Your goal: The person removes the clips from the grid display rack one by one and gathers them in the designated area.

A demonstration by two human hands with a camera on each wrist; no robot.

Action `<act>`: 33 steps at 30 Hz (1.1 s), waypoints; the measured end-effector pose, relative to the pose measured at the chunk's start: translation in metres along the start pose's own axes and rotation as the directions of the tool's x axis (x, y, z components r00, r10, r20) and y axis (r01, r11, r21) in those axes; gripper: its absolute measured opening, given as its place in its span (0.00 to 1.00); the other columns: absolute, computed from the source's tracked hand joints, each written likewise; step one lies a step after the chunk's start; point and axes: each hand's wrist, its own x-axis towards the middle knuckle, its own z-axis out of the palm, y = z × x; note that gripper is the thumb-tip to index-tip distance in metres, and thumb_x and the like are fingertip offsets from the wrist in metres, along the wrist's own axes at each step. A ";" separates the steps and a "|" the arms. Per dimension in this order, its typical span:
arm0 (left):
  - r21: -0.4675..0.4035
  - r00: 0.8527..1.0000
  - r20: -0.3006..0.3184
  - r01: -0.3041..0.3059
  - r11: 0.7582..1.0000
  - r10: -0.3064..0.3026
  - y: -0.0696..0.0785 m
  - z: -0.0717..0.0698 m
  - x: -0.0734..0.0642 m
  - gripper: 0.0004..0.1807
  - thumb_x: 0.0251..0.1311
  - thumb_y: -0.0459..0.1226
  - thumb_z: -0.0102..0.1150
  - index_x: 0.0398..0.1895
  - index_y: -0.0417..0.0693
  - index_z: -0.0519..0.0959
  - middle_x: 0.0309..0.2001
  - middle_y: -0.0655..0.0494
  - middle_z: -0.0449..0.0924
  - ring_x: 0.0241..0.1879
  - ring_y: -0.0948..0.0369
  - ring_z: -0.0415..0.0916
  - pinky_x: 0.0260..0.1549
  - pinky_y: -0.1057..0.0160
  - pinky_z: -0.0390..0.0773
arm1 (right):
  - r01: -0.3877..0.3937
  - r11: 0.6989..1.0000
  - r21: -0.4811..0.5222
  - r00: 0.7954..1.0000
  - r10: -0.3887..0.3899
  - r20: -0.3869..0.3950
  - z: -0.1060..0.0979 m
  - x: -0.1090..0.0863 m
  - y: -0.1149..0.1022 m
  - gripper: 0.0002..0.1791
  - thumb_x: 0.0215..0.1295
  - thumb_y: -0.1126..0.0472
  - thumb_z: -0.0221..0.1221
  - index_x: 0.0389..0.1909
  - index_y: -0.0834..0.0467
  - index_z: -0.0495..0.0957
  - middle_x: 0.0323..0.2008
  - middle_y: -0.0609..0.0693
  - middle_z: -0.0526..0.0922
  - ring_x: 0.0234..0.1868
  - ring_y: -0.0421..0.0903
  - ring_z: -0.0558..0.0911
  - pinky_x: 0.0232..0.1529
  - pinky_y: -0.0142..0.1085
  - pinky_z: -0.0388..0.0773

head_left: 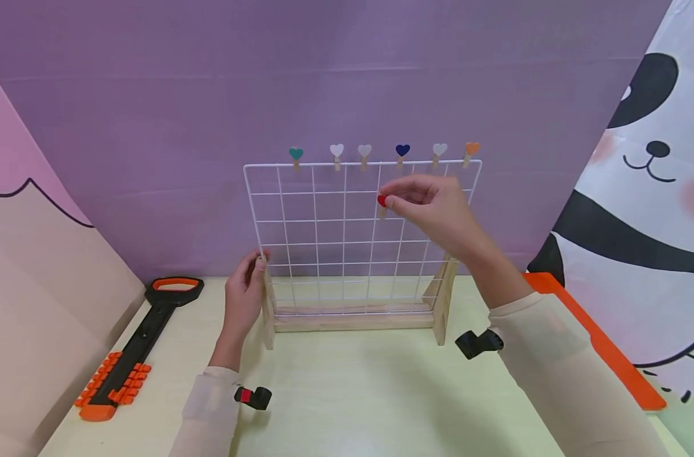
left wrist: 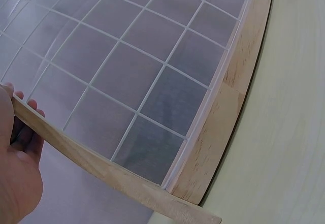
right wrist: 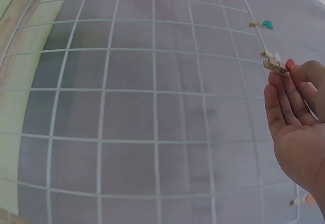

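Fingers (head_left: 411, 183) pinching one clip (head_left: 382, 202), six on grid (head_left: 344, 220)

Shows red on the heart clip (head_left: 382, 202), white-lined squares on the grid (head_left: 344, 220). Reads purple on the backdrop (head_left: 347, 82), twelve o'clock.

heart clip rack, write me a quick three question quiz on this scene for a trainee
1. How many heart clips stand along the top of the wire grid?
2. True or false: the right hand pinches the red clip.
3. What does the left hand grip?

Key:
1. Six.
2. True.
3. A wooden upright at the side of the grid.
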 end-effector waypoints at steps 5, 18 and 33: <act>0.014 1.000 -0.006 0.023 1.000 -0.022 -0.002 0.000 0.000 0.19 0.79 0.37 0.49 0.67 0.38 0.75 0.64 0.38 0.79 0.59 0.69 0.74 0.58 0.84 0.70 | -0.024 0.999 -0.038 0.999 0.025 0.025 -0.004 -0.013 0.012 0.14 0.71 0.58 0.65 0.52 0.60 0.86 0.41 0.42 0.91 0.44 0.38 0.88 0.49 0.25 0.83; 0.000 1.000 -0.001 -0.028 1.000 0.028 -0.028 -0.001 0.008 0.19 0.79 0.39 0.50 0.67 0.41 0.75 0.65 0.38 0.78 0.61 0.70 0.74 0.60 0.82 0.71 | -0.058 0.996 -0.069 0.998 0.059 0.022 -0.006 -0.033 0.046 0.14 0.73 0.58 0.64 0.53 0.60 0.86 0.42 0.45 0.91 0.43 0.37 0.87 0.48 0.24 0.83; -0.001 0.999 -0.004 -0.044 0.999 0.044 -0.028 -0.001 0.008 0.19 0.79 0.39 0.50 0.66 0.42 0.76 0.63 0.39 0.79 0.62 0.65 0.75 0.61 0.81 0.71 | -0.099 0.995 -0.025 0.994 0.097 -0.042 -0.001 -0.068 0.094 0.13 0.73 0.61 0.63 0.54 0.61 0.85 0.40 0.34 0.89 0.42 0.37 0.88 0.48 0.23 0.83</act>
